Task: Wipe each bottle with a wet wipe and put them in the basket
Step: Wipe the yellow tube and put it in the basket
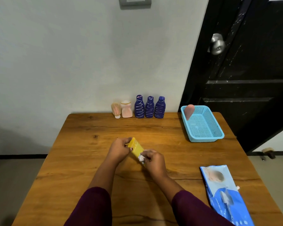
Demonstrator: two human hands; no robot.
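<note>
Basket (206,139) holds one pink bottle (189,111) (leaning); left hand (119,148) grips yellow bottle (137,148), right hand (154,161) pinches wipe (141,158).

Left hand (119,150) gripping yellow tube (137,149), right hand (154,163) pinching wipe (141,158), forearms converging

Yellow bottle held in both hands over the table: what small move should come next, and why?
Probably draw the wet wipe up along the yellow bottle toward the left hand. The right hand pinches the wipe against the bottle's near end, while the left hand grips the far end, and the stretch between them shows bare. Carrying it to the basket seems premature.
</note>
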